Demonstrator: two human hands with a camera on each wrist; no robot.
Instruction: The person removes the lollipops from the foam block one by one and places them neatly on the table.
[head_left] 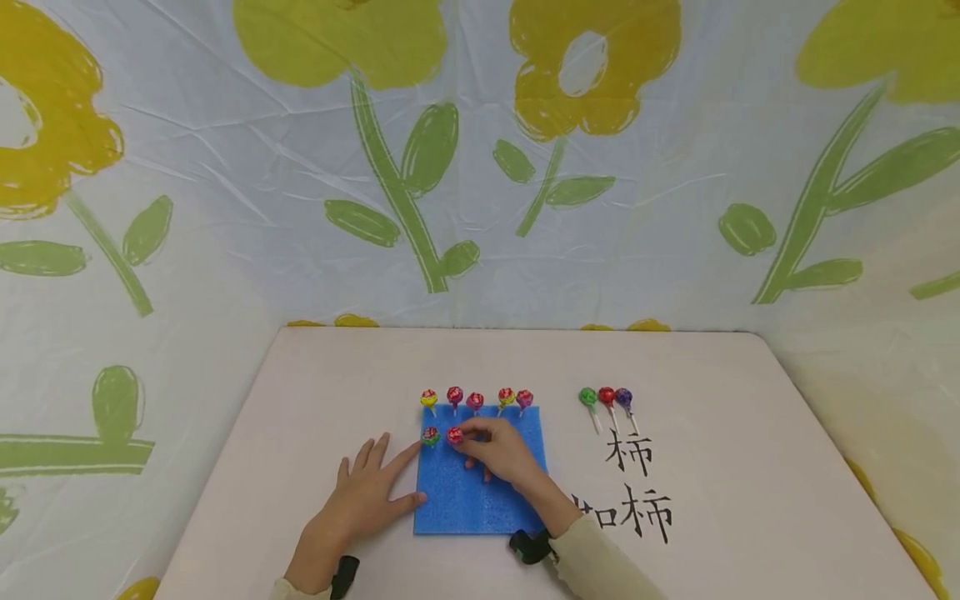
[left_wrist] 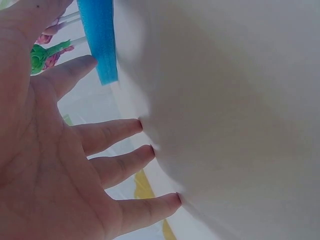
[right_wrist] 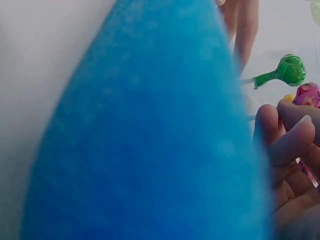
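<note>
A blue foam block [head_left: 472,508] lies on the table, with several wrapped lollipops standing on sticks along its far edge, a yellow-and-red one [head_left: 428,398] at the left end. Nearer, a green-wrapped lollipop [head_left: 431,437] stands at the block's left side. Just right of it, my right hand [head_left: 501,450] pinches a pink-red lollipop [head_left: 454,435] below its head; its stick reaches toward the foam in the right wrist view, but the tip is hard to make out. My left hand [head_left: 366,498] rests with spread fingers on the table, index finger and thumb touching the block's left edge.
To the right, three lollipops lie side by side on the table: green [head_left: 588,397], red [head_left: 607,396] and purple [head_left: 624,397]. Black written characters [head_left: 647,514] mark the tabletop near my right forearm. A flower-printed cloth [head_left: 480,208] hangs behind and at the sides.
</note>
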